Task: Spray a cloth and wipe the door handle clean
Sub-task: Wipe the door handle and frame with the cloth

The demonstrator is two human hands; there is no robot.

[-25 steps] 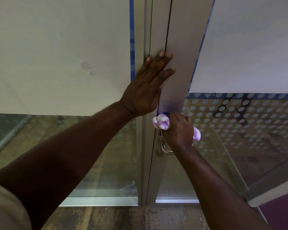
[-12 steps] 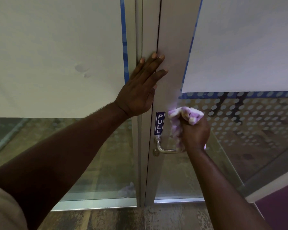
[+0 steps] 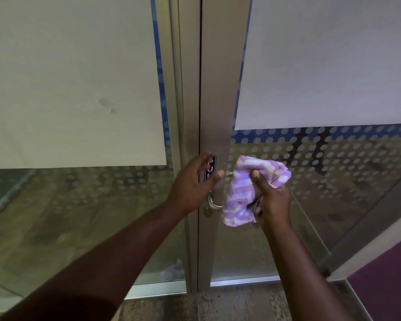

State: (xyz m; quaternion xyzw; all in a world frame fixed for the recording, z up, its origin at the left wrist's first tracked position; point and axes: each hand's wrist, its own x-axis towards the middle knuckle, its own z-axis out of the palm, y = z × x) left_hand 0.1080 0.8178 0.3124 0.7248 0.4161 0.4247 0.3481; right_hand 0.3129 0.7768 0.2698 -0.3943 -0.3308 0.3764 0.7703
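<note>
The door handle (image 3: pixel 213 203), a single silver lever, sits low on the metal door frame (image 3: pixel 218 89), only its curved end showing between the two hands. Just to its right hangs the one cloth (image 3: pixel 248 193), purple-and-white striped, bunched in the right hand (image 3: pixel 272 200), whose fingers are closed round a gathered fold so a loose flap dangles free, likely to offer a fresh face for wiping. The left hand (image 3: pixel 192 184) hovers in front of the handle, fingers spread and curled, holding nothing, seemingly poised to help regather the cloth. It half covers the one blue sign (image 3: pixel 212 167). No spray bottle shows.
</note>
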